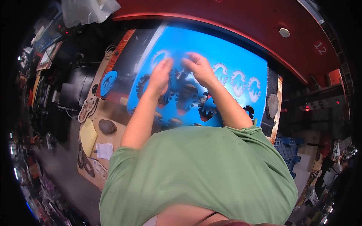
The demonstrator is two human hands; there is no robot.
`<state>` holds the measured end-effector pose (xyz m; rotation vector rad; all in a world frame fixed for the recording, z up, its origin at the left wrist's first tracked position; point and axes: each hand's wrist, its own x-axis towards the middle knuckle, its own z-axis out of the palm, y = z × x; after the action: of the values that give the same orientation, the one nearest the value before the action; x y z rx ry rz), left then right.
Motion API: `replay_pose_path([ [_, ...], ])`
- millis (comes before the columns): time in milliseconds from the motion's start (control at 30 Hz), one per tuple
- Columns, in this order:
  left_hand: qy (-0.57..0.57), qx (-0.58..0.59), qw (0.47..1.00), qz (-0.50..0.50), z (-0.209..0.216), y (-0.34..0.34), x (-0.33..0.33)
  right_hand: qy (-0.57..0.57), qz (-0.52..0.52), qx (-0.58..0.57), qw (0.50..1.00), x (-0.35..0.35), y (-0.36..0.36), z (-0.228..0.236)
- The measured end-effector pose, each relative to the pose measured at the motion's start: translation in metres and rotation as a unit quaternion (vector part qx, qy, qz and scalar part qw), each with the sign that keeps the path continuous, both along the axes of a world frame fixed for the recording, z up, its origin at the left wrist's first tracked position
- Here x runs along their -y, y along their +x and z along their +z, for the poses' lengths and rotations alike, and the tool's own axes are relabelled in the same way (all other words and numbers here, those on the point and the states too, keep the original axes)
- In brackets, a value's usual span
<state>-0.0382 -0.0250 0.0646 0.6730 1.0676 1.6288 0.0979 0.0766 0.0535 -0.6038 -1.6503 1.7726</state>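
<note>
A bright blue sheet (188, 41) lies on the dark work surface, with several tooth-edged shapes cut out of it. Dark openings (206, 107) show in its nearer half, and pale-edged cut shapes (238, 83) run along its right side. Above the sheet's middle, my left hand (161, 77) is closed, fingertips drawn together. Just right of it, my right hand (200, 69) is closed too, with thumb and fingers curled inward. Motion blurs the fingertips, so what they hold, if anything, cannot be made out. A loose blue toothed piece (108, 83) lies left of the sheet.
A wide red machine beam (241, 19) spans the far side. Dark stone-like lumps sit at left (107, 126) and right (273, 105). Yellow paper (88, 137) and a white slip (104, 150) lie on the wooden board at left. A blue plastic pallet (287, 150) stands lower right.
</note>
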Motion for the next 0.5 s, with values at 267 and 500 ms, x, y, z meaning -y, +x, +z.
replay_pose_path([
  [267, 0.056, -0.310, 0.948, 0.038, -0.014, -0.001, 0.006, 0.195, -0.106, 0.003, 0.975, 0.036, -0.009, -0.005],
  [500, 0.041, -0.270, 0.957, 0.097, -0.010, -0.022, 0.019, 0.330, -0.087, 0.089, 0.936, 0.038, -0.034, -0.001],
])
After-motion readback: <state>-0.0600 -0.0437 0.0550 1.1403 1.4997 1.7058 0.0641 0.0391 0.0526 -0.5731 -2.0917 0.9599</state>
